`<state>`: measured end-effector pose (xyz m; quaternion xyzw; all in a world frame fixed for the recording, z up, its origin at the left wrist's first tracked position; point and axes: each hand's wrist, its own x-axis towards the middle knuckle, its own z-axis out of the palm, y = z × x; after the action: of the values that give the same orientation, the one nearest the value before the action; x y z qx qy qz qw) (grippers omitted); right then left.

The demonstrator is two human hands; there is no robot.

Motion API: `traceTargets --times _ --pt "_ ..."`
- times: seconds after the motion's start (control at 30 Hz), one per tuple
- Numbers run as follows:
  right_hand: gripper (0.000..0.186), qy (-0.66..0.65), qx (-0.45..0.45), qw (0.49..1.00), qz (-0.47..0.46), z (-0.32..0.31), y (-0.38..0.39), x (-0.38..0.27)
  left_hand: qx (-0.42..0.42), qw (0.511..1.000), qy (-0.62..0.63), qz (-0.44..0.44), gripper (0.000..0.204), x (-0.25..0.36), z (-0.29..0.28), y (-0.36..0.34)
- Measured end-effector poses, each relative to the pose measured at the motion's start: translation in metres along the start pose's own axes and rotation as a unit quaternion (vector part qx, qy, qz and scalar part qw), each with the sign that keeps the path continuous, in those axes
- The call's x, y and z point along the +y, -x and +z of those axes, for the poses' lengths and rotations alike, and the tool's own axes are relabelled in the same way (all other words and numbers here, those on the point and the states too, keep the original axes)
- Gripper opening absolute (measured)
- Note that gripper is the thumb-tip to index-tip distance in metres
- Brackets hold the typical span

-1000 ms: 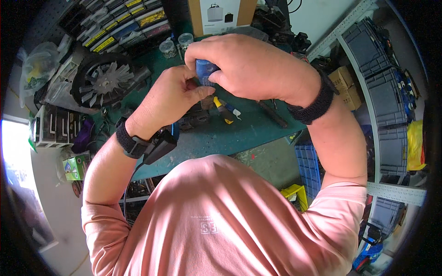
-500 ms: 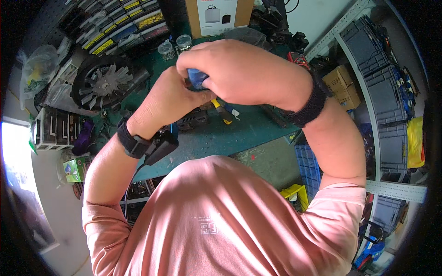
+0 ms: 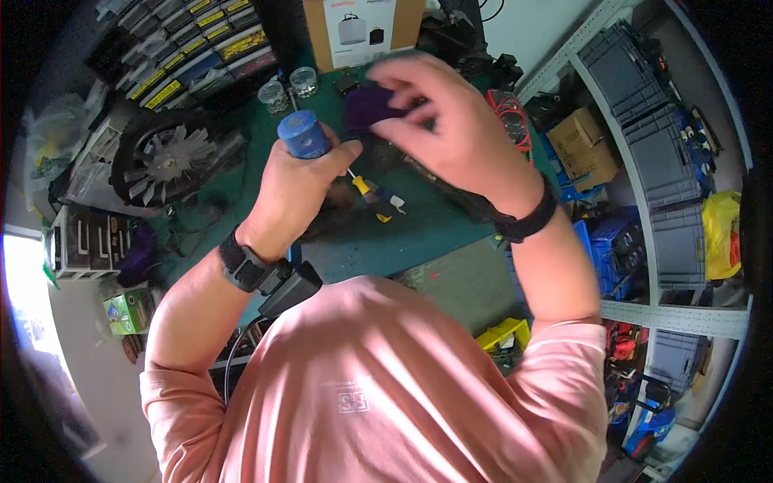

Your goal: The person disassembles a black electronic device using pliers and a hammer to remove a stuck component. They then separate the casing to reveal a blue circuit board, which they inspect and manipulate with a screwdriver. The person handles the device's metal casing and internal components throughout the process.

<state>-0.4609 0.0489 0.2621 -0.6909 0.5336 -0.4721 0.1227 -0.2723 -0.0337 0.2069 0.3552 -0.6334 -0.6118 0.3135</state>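
Note:
My left hand [image 3: 294, 181] is closed around a blue cylinder [image 3: 304, 134], whose flat round end with small holes tilts up out of the fist. To its right, my right hand [image 3: 451, 121] is smeared by motion. Its thumb and fingers look spread apart, beside a dark purple cloth [image 3: 369, 109]; whether they touch the cloth I cannot tell. A screwdriver with a yellow and black handle [image 3: 369, 196] lies on the green bench [image 3: 354, 249], just right of my left wrist.
Two clear jars [image 3: 303, 81] of small parts stand behind the hands, before a cardboard box [image 3: 362, 40]. A finned black wheel [image 3: 169, 153] sits at left, under the drawer rack [image 3: 193, 56]. Red cables [image 3: 511, 117] lie at right; shelves with grey crates [image 3: 644, 145] stand beyond.
My hands, together around the blue cylinder before, have come apart. The left has kept the cylinder, its end now exposed. The right has opened away from it, and the purple cloth has come into sight.

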Motion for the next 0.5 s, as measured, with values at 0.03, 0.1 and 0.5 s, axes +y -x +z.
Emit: traceTargets --times 0.03,0.1,0.5 --pt "0.042 0.09 0.015 0.995 0.04 -0.007 0.021 0.03 0.0 1.0 -0.024 -0.006 0.018 0.005 0.005 0.002" --pt "0.033 0.263 0.021 0.959 0.105 -0.001 0.089 0.101 0.004 1.0 -0.023 0.017 0.015 0.014 0.013 0.007" --pt "0.016 0.444 0.069 0.865 0.222 0.074 0.2 0.206 0.0 0.998 -0.02 0.066 0.012 0.003 0.023 -0.003"
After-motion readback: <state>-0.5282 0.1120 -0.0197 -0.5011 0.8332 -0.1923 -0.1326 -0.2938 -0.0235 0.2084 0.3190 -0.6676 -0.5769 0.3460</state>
